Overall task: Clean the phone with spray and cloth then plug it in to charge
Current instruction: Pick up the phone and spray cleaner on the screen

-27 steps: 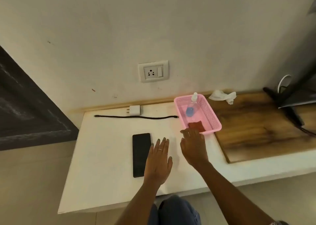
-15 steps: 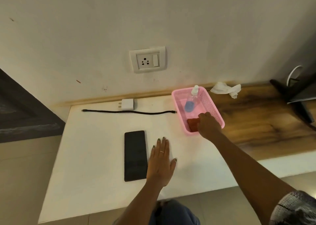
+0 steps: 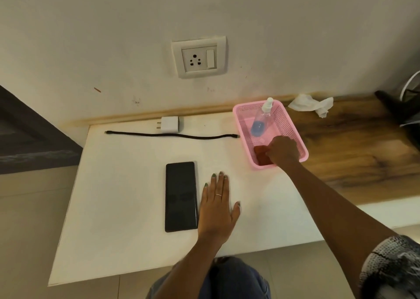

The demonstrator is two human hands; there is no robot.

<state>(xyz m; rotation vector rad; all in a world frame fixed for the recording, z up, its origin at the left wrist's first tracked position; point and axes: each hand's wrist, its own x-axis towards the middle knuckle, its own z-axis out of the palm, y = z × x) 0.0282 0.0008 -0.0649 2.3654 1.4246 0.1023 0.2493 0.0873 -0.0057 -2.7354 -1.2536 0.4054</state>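
Note:
A black phone (image 3: 181,196) lies face up on the white table (image 3: 127,208). My left hand (image 3: 217,204) rests flat on the table just right of it, fingers straight. My right hand (image 3: 283,150) reaches into the pink basket (image 3: 293,126), its fingers curled onto the red cloth (image 3: 261,155) at the basket's near end. A clear spray bottle (image 3: 261,121) with blue liquid lies in the basket behind the cloth. A white charger plug (image 3: 169,125) and a black cable (image 3: 172,135) lie near the wall, below the wall socket (image 3: 198,59).
A crumpled white tissue (image 3: 311,104) lies on the wooden surface (image 3: 354,139) right of the basket. Dark equipment with a white cord (image 3: 402,108) stands at the far right. My knees (image 3: 218,280) are under the table's front edge.
My right hand moved from the table in front of the basket into the basket and onto the red cloth. My left hand stayed flat beside the phone.

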